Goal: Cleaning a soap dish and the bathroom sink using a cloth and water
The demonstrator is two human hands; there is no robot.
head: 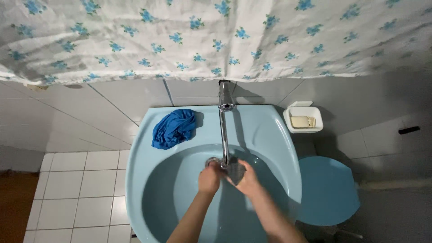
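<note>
Head view, hands: the left hand (209,177) and the right hand (245,180) meet low in the middle of the light-blue basin (148,180), just under the tip of the spout.
Head view, left hand: curled into a loose fist, knuckles up; it presses against the right hand, and whether it grips anything of its own I cannot tell.
Head view, right hand: fingers closed round a small dark-grey piece of cloth (236,171), which shows between the two hands.
Head view, where the cloth lies: in the right hand, touching the left, right below the outlet of the chrome tap (223,135). The right hand has it; the left is beside it.
Head view, long axis: the tap's thin spout runs straight from the far rim toward the hands and ends just above them; both forearms come up from the near edge and converge at that same spot.
Head view, drain: a round metal drain (213,160) sits just beyond the left hand, nearly touching it.
Head view, beyond and left of the hands: a crumpled bright-blue cloth (173,128) rests on the basin's far-left ledge, well apart from both hands, nearer the left.
Head view, beyond and right: a white soap dish (303,119) with a pale bar, off the basin's rim, nearer the right hand.
Head view, right of the hands: a round blue lid (326,189) beside the basin.
Head view, far side: a white curtain with blue flowers (216,36) hangs over the tiled wall.
</note>
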